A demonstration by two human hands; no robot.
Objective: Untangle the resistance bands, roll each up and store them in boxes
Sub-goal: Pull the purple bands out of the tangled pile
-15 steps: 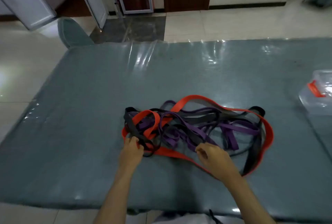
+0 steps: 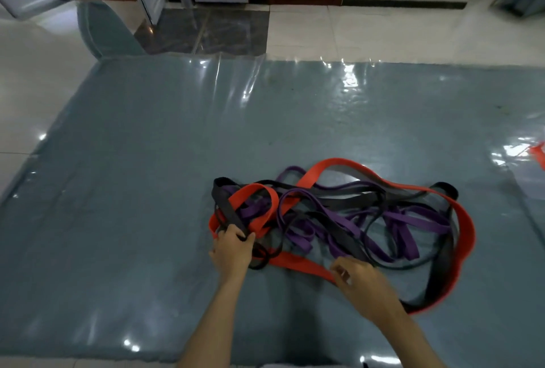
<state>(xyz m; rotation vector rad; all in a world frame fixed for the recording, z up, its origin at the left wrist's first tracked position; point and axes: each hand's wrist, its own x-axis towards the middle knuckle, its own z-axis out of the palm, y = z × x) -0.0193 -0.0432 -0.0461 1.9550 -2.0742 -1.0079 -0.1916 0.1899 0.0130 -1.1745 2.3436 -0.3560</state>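
Gripping a wide black band (image 2: 228, 211) at the left end of the tangle, the left hand (image 2: 233, 251) has fingers and thumb curled round it. Right hand (image 2: 358, 280) sits lower right of centre with fingers bent at the red band (image 2: 300, 263); whether its grip has closed on the strap I cannot tell. Red, black and purple bands (image 2: 413, 220) lie knotted together on the grey table (image 2: 132, 190), right of centre. Best to lift the black band slowly and feed its loop out from under the red one, pinning the rest down. Only a clear box's red-latched edge (image 2: 538, 155) shows at the right border; its contents are out of view.
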